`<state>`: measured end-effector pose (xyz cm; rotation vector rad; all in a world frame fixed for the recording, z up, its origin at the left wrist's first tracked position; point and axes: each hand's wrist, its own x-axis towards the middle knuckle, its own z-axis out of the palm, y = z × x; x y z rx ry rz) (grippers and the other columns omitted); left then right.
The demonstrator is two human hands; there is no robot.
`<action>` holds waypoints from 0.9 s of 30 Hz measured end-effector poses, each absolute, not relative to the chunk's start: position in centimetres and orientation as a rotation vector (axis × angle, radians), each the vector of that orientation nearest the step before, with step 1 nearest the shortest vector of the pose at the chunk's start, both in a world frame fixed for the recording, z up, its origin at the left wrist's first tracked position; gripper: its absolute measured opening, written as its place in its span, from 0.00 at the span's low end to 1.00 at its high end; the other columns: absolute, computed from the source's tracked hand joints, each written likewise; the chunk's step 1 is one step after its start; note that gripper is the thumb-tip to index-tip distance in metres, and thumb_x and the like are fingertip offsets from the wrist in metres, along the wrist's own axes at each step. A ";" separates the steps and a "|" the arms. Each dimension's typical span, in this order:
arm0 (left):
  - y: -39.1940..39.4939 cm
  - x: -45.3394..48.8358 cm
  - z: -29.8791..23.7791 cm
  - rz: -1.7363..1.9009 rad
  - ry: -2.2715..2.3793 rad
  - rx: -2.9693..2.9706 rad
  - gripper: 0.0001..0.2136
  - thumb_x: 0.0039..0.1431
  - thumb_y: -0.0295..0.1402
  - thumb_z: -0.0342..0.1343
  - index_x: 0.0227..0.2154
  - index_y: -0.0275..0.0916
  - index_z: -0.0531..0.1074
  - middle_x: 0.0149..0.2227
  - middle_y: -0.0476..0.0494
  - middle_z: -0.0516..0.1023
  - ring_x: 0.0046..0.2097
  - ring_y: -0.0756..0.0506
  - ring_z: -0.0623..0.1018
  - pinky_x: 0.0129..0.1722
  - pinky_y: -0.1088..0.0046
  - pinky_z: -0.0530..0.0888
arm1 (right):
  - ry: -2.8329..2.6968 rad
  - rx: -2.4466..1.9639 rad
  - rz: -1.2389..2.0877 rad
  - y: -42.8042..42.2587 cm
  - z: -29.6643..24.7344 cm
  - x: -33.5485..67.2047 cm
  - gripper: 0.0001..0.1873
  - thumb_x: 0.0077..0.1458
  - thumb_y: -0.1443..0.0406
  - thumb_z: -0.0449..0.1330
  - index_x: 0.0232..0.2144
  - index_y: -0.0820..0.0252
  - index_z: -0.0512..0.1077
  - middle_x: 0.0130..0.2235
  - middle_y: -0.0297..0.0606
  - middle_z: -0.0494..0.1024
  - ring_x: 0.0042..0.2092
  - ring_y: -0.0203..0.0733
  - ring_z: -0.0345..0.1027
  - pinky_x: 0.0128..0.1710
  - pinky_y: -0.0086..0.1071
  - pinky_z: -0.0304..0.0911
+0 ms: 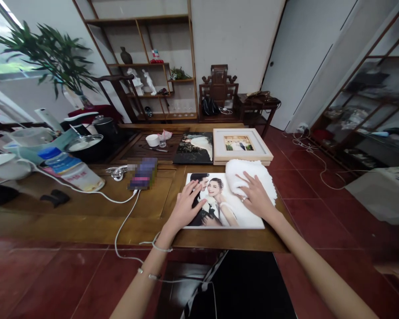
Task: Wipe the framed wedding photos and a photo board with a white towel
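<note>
A wedding photo panel (224, 217) lies flat near the front edge of the wooden table. My left hand (187, 206) rests on its left side with the fingers stretched out. A white towel (236, 172) is bunched over the panel's right part and covers its upper right corner. My right hand (255, 195) lies on this towel with spread fingers, pressing it from above. Just behind the panel are a dark photo panel (195, 148) of a white gown and a pale framed photo (242, 144).
A phone (143, 173) with a white charging cable (119, 235) lies to the left; the cable hangs over the table edge (86, 228). Farther left are a plastic bottle (71, 170), a white cup (6, 166) and a pan (84, 142). A small white bowl (152, 140) stands behind.
</note>
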<state>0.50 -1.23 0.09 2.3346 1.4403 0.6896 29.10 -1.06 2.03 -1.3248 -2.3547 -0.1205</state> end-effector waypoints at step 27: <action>-1.3 0.3 0.1 0.770 1.386 2.331 0.23 0.64 0.40 0.51 0.61 0.45 0.58 0.64 0.38 0.59 0.66 0.39 0.56 0.60 0.51 0.59 | -2.408 -1.326 0.004 -0.2 3.0 28.8 0.13 0.59 0.68 0.53 0.42 0.64 0.75 0.54 0.55 0.72 0.64 0.59 0.50 0.59 0.63 0.47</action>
